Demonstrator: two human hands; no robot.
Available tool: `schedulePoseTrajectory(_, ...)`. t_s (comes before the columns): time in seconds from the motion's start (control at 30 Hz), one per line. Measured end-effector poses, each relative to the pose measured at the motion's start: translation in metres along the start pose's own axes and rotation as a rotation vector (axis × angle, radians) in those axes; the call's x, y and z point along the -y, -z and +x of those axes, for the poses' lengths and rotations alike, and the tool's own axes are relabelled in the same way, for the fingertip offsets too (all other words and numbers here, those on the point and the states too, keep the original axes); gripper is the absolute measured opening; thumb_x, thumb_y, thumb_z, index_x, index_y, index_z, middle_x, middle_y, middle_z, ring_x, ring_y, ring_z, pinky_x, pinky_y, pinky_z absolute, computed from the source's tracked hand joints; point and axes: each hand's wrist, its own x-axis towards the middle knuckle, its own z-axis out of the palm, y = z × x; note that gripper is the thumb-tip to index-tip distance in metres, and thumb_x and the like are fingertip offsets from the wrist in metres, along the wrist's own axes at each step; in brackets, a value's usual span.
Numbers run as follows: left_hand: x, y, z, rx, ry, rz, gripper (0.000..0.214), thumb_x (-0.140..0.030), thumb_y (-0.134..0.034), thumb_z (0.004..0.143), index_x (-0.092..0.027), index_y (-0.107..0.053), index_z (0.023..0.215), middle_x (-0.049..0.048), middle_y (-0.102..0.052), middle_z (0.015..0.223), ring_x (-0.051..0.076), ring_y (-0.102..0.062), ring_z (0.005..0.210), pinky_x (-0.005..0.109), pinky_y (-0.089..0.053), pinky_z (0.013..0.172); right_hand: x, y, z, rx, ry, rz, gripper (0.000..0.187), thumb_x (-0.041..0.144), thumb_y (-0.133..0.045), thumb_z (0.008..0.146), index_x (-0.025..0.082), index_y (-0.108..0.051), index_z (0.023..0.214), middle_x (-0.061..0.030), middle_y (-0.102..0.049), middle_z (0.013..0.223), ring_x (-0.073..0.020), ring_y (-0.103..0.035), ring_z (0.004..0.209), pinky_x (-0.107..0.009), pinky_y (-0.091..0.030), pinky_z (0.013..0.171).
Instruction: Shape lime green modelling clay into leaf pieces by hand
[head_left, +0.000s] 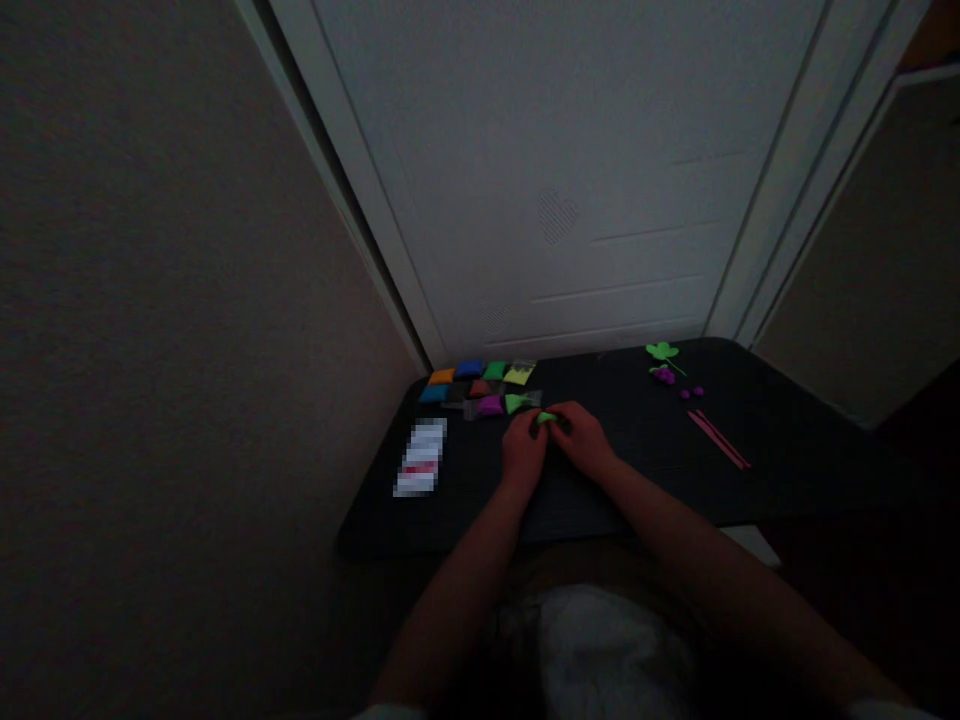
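Observation:
Both my hands meet over the middle of a small black table (pixel 787 440). My left hand (pixel 523 452) and my right hand (pixel 583 440) are closed in a pinch on one small piece of bright green clay (pixel 546 417) between their fingertips. Just beyond them lie several small packets of coloured clay (pixel 480 383): orange, blue, green, yellow, red, magenta and another green. The scene is dim, so finer detail of the fingers is hard to see.
A white packet with a red band (pixel 420 458) lies at the table's left. At the back right sit a green clay leaf shape (pixel 661 351), small purple clay bits (pixel 664 375) and two pink sticks (pixel 718 438). A white door (pixel 570 170) stands behind the table.

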Motion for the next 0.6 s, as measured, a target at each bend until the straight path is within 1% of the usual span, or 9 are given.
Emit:
schedulePoseTrajectory(0.13,-0.0002,-0.0001,-0.0005,-0.018,-0.002,0.028,0.027,-0.022,-0.053,0.068,-0.021,-0.058,0.095,0.0049,-0.058,0.094,0.018,-0.051,0.087,0.031,-0.035,0.084,0.0019,0.0004,0.0000,0.000,0.031,0.017,0.023,0.014,-0.047,0.070,0.020,-0.053,0.092,-0.0045,-0.056,0.089,-0.0157,-0.051,0.087,-0.032,-0.041,0.079)
schedulePoseTrajectory(0.23,-0.0007,0.0004,-0.0003,-0.012,0.015,0.059,0.025,-0.024,-0.053,0.069,-0.022,-0.059,0.093,0.0039,-0.060,0.090,0.017,-0.053,0.083,0.030,-0.037,0.080,0.0011,0.0009,-0.0002,-0.008,0.039,0.029,0.024,0.015,-0.048,0.071,0.020,-0.053,0.094,-0.0047,-0.056,0.090,-0.0158,-0.051,0.088,-0.032,-0.041,0.079)
schedulePoseTrajectory(0.4,0.0005,0.0008,0.0003,0.009,0.054,0.088,0.023,-0.028,-0.051,0.071,-0.021,-0.058,0.091,0.0034,-0.062,0.083,0.016,-0.055,0.076,0.027,-0.039,0.072,-0.0037,0.0002,-0.0004,-0.007,-0.009,0.003,0.023,0.019,-0.048,0.073,0.019,-0.053,0.095,-0.0050,-0.057,0.092,-0.0155,-0.052,0.086,-0.030,-0.042,0.078)
schedulePoseTrajectory(0.5,0.0018,0.0004,0.0003,0.004,0.067,0.088,0.023,-0.030,-0.051,0.071,-0.021,-0.058,0.091,0.0034,-0.062,0.082,0.016,-0.056,0.075,0.027,-0.039,0.071,-0.0055,-0.0014,-0.0006,0.011,-0.033,-0.015,0.021,0.021,-0.047,0.074,0.019,-0.054,0.093,-0.0047,-0.058,0.090,-0.0149,-0.053,0.083,-0.029,-0.042,0.076)
schedulePoseTrajectory(0.6,0.0018,0.0001,-0.0001,0.002,0.050,0.073,0.025,-0.031,-0.051,0.071,-0.021,-0.058,0.092,0.0035,-0.062,0.084,0.016,-0.055,0.077,0.027,-0.039,0.072,-0.0056,-0.0021,-0.0008,-0.003,-0.031,-0.022,0.020,0.021,-0.046,0.074,0.019,-0.054,0.092,-0.0045,-0.058,0.089,-0.0148,-0.053,0.083,-0.029,-0.042,0.077)
